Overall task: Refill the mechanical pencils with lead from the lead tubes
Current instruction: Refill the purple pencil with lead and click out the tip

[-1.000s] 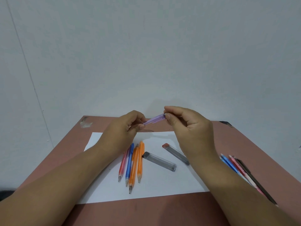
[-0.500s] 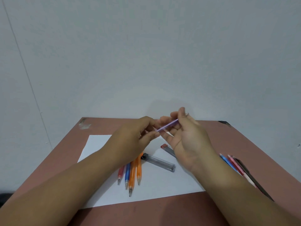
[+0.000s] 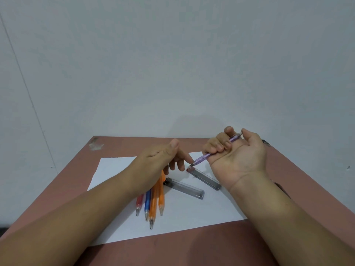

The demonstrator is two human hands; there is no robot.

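Note:
My right hand point(image 3: 238, 158), palm up, grips a purple mechanical pencil point(image 3: 203, 156) in its curled fingers, tip pointing down-left. My left hand point(image 3: 163, 160) hovers just left of that tip with fingers pointing down and holds nothing I can see. Under the tip lies a grey lead tube with a red cap point(image 3: 204, 178). A second lead tube with a black cap point(image 3: 184, 188) lies nearer me. Several pencils, red point(image 3: 139, 203), blue point(image 3: 147, 203) and two orange point(image 3: 161, 196), lie in a bunch below my left hand.
All of this rests on a white paper sheet point(image 3: 115, 167) on a reddish-brown table point(image 3: 192, 248) against a grey wall. A dark object point(image 3: 281, 188) peeks out from behind my right forearm at the table's right side.
My left hand let go of the purple pencil and dropped toward the paper. My right hand turned palm up and moved right, keeping the pencil, its tip now down-left.

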